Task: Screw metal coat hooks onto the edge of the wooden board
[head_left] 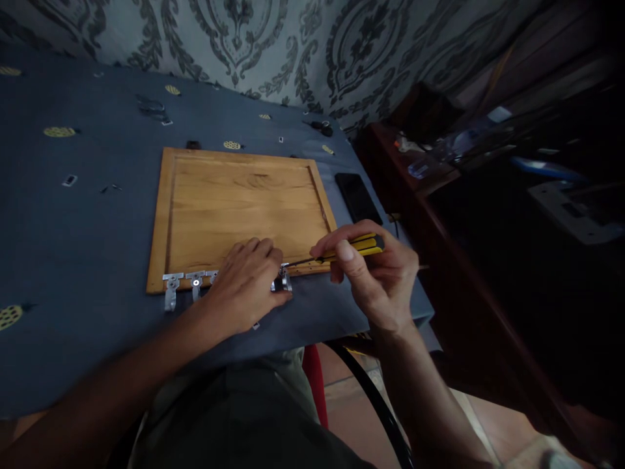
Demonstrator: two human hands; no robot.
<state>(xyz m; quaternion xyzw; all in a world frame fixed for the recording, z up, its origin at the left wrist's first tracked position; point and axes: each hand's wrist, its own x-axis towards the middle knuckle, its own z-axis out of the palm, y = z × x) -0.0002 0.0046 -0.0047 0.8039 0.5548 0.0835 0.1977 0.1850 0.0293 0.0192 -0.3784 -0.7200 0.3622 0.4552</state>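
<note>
A wooden panel (249, 202) with a raised frame lies flat on the blue cloth. Several metal hinges sit along its near edge, among them one at the left end (170, 290) and one beside it (196, 284). My left hand (251, 283) rests over that edge, its fingers curled and closed on a metal hinge (282, 281) at the right. Held in my right hand (378, 277) is a yellow and black screwdriver (359, 246), its shaft pointing left with the tip at this hinge.
A black phone (359, 198) lies right of the panel. Pliers (152, 107) and keys (321, 127) are toward the back of the cloth (97, 247). A dark red cabinet (439, 225) with assorted items stands at the right; a patterned wall is behind.
</note>
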